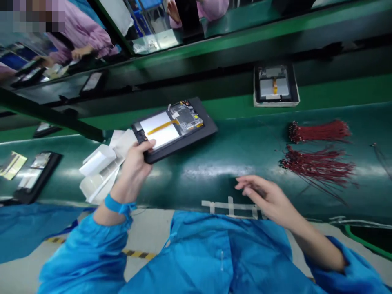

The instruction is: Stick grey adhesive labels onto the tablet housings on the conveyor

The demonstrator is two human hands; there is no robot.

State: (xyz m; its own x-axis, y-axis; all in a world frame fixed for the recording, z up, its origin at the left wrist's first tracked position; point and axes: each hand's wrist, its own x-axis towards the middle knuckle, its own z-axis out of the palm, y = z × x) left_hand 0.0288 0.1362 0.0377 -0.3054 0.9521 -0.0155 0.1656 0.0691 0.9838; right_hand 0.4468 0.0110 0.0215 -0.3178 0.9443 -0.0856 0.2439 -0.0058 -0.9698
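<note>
Black tablet [174, 126] with insides showing: holding it up over the green surface [190, 188] by one end, in the closed grip of the left hand [136, 160], with thumb on top. Holding the right hand [269, 197] near some tape [231, 206], with a loosely open grip. To the right, two bunches of red wires [323, 164].

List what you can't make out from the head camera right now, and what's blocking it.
All in the head view:
Left hand: most fingers, hidden by the opened device and the dark base under it.
Dark base: underside, turned away from the camera.
Circuit board: markings, too small.
Right hand: any tiny thing between the fingertips, too blurred.
Dark wire: far end, cut off by the right edge.
</note>
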